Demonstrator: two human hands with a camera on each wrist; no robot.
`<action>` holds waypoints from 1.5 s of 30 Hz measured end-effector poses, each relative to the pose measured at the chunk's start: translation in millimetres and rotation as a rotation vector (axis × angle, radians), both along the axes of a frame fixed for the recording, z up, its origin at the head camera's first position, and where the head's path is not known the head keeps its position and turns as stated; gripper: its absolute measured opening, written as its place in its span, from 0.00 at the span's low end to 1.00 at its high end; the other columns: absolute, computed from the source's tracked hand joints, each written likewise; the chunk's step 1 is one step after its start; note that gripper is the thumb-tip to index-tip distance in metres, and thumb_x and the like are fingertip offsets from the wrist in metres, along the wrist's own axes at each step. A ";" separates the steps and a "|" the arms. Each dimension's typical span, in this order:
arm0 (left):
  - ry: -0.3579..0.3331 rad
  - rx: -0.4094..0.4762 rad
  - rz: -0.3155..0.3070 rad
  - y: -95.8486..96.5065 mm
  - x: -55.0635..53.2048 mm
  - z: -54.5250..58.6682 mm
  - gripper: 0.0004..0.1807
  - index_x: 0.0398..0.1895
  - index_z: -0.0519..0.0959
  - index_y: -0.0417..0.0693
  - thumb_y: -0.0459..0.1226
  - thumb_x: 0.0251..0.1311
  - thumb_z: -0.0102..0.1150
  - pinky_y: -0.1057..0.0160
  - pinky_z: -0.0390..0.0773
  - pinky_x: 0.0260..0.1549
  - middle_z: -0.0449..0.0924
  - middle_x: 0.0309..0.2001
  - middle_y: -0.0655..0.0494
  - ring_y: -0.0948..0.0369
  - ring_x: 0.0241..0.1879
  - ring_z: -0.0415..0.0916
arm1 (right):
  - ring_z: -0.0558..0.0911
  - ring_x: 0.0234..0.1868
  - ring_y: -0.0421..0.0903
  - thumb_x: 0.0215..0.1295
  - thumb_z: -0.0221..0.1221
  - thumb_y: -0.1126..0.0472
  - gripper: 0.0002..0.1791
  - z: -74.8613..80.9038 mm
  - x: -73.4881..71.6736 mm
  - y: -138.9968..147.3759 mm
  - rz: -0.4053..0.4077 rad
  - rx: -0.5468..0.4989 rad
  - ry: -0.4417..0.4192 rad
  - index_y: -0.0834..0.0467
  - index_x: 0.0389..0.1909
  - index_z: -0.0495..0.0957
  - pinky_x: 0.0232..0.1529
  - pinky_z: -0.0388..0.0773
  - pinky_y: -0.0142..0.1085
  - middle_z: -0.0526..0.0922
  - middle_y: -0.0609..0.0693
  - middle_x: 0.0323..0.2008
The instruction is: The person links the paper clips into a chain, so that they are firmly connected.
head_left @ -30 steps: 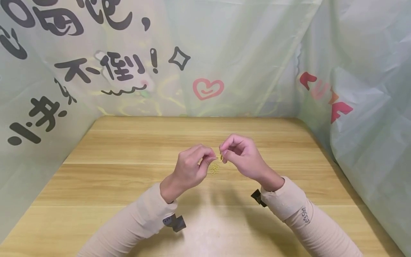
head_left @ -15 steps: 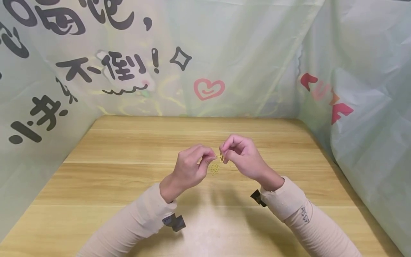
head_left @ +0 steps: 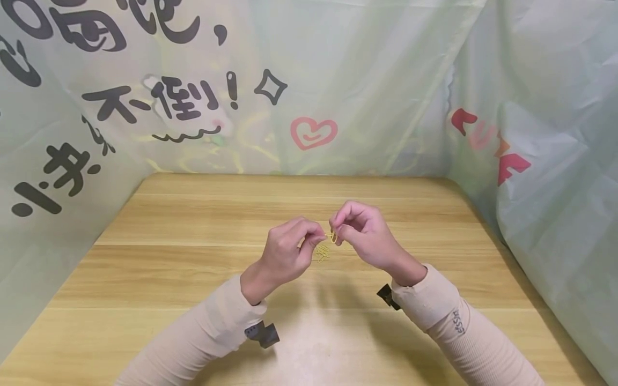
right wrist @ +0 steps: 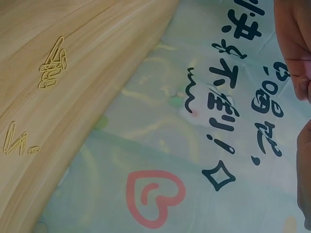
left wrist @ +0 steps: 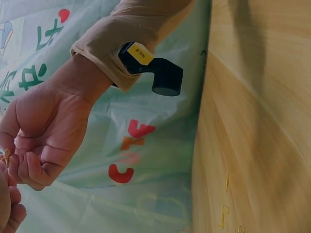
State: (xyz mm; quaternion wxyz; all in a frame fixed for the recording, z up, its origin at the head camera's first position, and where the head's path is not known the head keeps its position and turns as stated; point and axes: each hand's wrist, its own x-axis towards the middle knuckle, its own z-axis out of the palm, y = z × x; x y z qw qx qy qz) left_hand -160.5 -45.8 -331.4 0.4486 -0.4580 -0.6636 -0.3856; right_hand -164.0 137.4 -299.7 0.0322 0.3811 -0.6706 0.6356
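Over the middle of the table, my left hand (head_left: 289,249) pinches a yellow paper clip (head_left: 328,235) between thumb and index finger. Close by on the right, my right hand (head_left: 367,236) pinches another yellow paper clip (head_left: 334,237), which hangs from its fingertips. The two clips meet in the narrow gap between the hands; whether they are linked is too small to tell. In the left wrist view, a clip (left wrist: 6,157) shows at the fingertips of both hands. A small pile of yellow paper clips (right wrist: 52,68) lies on the table just below the hands.
A few loose paper clips (right wrist: 17,139) lie apart from the pile on the wooden table (head_left: 193,268). Printed cloth (head_left: 376,80) hangs behind and along both sides of the table. A small black camera mount (head_left: 263,333) sits on each wrist.
Both hands stay in nearly the same place. The clip at the right fingertips has shifted and turned slightly against the one in the left hand.
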 end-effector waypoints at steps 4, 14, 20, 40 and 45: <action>-0.008 0.004 -0.001 0.4 0.5 -0.6 0.14 0.28 0.74 0.38 0.38 0.71 0.50 0.73 0.72 0.18 0.76 0.22 0.52 0.62 0.18 0.70 | 0.76 0.23 0.42 0.57 0.46 0.80 0.05 0.3 0.1 -0.4 0.012 -0.002 0.001 0.72 0.28 0.70 0.29 0.77 0.33 0.77 0.46 0.27; -0.031 0.003 0.021 -0.1 0.9 -1.8 0.15 0.28 0.73 0.37 0.39 0.71 0.50 0.71 0.73 0.19 0.77 0.22 0.51 0.60 0.19 0.72 | 0.76 0.24 0.42 0.55 0.48 0.79 0.04 0.1 1.9 -2.4 0.039 0.027 -0.060 0.72 0.27 0.71 0.29 0.77 0.32 0.75 0.58 0.25; -0.031 -0.001 0.015 0.3 -0.8 -3.6 0.15 0.27 0.74 0.38 0.39 0.71 0.50 0.71 0.74 0.19 0.77 0.22 0.51 0.61 0.19 0.72 | 0.75 0.25 0.42 0.55 0.49 0.77 0.03 2.2 0.4 1.2 0.063 0.085 -0.083 0.69 0.30 0.70 0.29 0.76 0.33 0.76 0.51 0.25; -0.242 -0.114 -0.029 -13.8 -3.5 -6.6 0.08 0.33 0.75 0.35 0.22 0.53 0.64 0.69 0.74 0.19 0.76 0.22 0.53 0.63 0.20 0.71 | 0.78 0.28 0.46 0.63 0.54 0.79 0.10 3.5 -1.0 5.2 -0.049 0.264 -0.075 0.67 0.38 0.65 0.32 0.79 0.35 0.74 0.56 0.30; -0.365 -0.193 -0.086 -11.6 -5.3 -8.2 0.03 0.35 0.79 0.35 0.27 0.58 0.58 0.72 0.71 0.19 0.73 0.19 0.58 0.66 0.19 0.68 | 0.78 0.25 0.42 0.58 0.61 0.78 0.14 1.9 -0.2 1.5 -0.162 0.403 0.114 0.63 0.37 0.68 0.29 0.77 0.33 0.77 0.48 0.26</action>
